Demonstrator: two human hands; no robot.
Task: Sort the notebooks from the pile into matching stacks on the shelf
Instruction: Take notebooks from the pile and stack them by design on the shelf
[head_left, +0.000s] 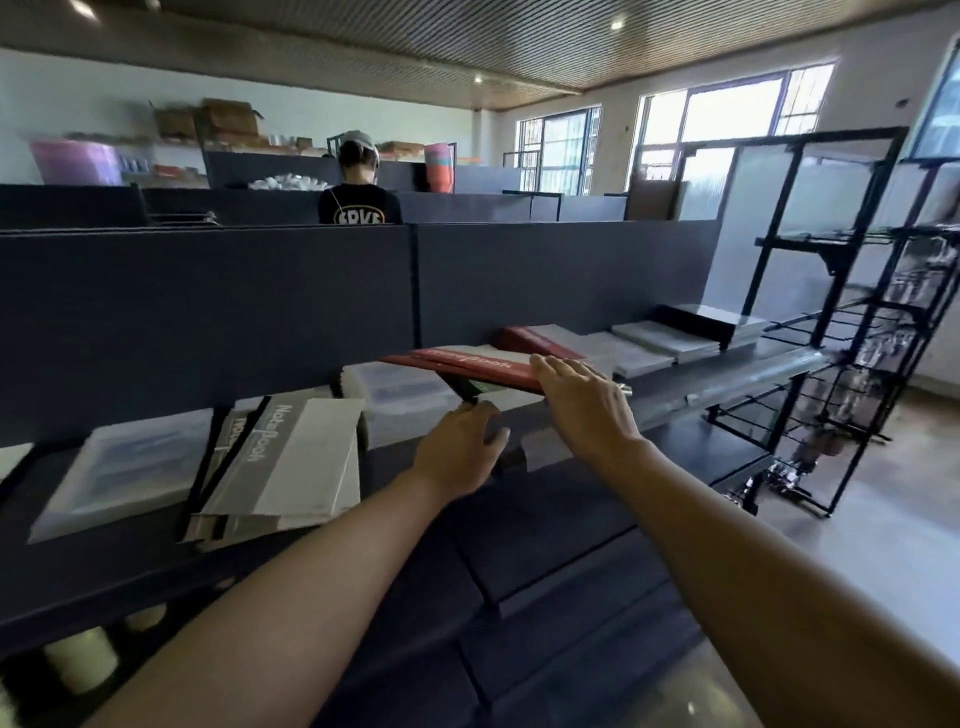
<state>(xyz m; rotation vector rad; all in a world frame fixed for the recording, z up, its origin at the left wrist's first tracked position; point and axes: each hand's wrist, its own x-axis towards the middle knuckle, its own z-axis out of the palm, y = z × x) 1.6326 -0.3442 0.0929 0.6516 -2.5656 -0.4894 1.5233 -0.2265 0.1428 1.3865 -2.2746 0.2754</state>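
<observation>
- Red-covered notebook (478, 364) lies on top of the mixed pile (483, 395) at mid-shelf, long axis running left to right along the grey metal shelf (727, 374).
- I see my right hand (587, 400) flat on its right end, fingers straight, gripping nothing.
- My left hand (462, 447) sits just below the pile's front edge, fingers loosely curled; whether it holds anything I cannot tell.
- Grey "Notebook" stack (291, 462) lies left of both hands; my right hand is nearer the red one.

Back panel (545, 280) behind notebook stacks (665, 340)
</observation>
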